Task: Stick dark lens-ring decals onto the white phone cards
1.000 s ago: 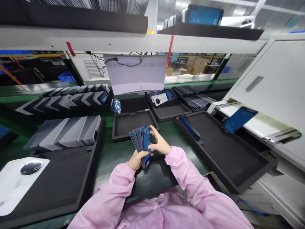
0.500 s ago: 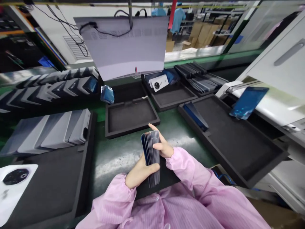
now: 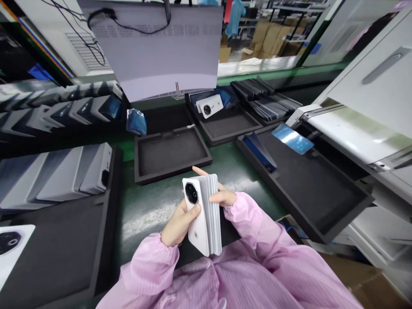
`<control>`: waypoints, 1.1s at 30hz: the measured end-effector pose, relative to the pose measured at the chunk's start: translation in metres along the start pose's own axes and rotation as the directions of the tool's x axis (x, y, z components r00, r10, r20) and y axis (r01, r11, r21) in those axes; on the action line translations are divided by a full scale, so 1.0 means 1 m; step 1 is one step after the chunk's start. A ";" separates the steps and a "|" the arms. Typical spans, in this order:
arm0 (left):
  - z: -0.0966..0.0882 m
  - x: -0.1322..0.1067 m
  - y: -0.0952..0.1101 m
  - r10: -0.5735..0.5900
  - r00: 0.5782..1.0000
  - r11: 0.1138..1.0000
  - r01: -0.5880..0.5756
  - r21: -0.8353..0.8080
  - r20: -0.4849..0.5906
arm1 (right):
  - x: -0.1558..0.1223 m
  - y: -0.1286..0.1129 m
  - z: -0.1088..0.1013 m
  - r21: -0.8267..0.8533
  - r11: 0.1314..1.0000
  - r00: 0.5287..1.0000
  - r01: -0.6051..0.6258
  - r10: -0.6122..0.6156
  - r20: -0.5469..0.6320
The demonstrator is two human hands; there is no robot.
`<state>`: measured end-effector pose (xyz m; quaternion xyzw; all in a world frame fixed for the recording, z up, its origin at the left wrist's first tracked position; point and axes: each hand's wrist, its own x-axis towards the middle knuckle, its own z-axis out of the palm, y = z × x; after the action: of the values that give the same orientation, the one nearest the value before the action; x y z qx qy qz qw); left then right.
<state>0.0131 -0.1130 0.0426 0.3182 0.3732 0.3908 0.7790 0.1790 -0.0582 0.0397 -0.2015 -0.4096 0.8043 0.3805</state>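
Note:
Between my two hands, in front of my body, is a stack of thin phone back covers (image 3: pixel 210 214) held on edge. Its near left face is white, with a round black camera area near the top. My left hand (image 3: pixel 180 221) is closed on the left side, thumb lying over the white face. On the other side my right hand (image 3: pixel 224 196) grips the stack, its thumb across the edges and an index finger showing behind the top. The fingers behind the covers are mostly hidden.
Ahead lies a black tray (image 3: pixel 206 162). At the left, a larger tray (image 3: pixel 64 240) carries rows of covers. A long tray (image 3: pixel 317 193) at the right holds dark blue covers and a shiny blue sheet (image 3: pixel 292 138) beside a white machine (image 3: pixel 380 81). A monitor (image 3: pixel 157 60) stands behind.
The stack now shows a white face instead of the dark blue one, and my left thumb has shifted onto it. The shiny blue sheet, tilted up at the machine before, now lies on the right tray.

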 end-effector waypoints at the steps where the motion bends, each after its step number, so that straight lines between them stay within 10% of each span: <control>1: -0.001 0.002 -0.002 0.011 0.999 1.000 -0.012 -0.018 -0.045 | -0.001 -0.002 0.000 -0.015 1.000 0.998 -0.021 0.020 -0.051; 7: -0.002 0.006 -0.005 -0.093 0.981 0.983 0.064 -0.171 -0.171 | 0.007 0.001 -0.001 -0.043 0.999 0.969 -0.030 0.019 -0.245; 33: -0.017 -0.004 0.006 -0.262 0.946 0.934 0.200 -0.296 -0.188 | 0.003 -0.020 -0.010 0.103 0.994 0.978 -0.024 0.045 -0.206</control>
<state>-0.0052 -0.1103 0.0394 0.1151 0.4364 0.3769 0.8089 0.1925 -0.0431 0.0505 -0.2722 -0.3231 0.8048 0.4169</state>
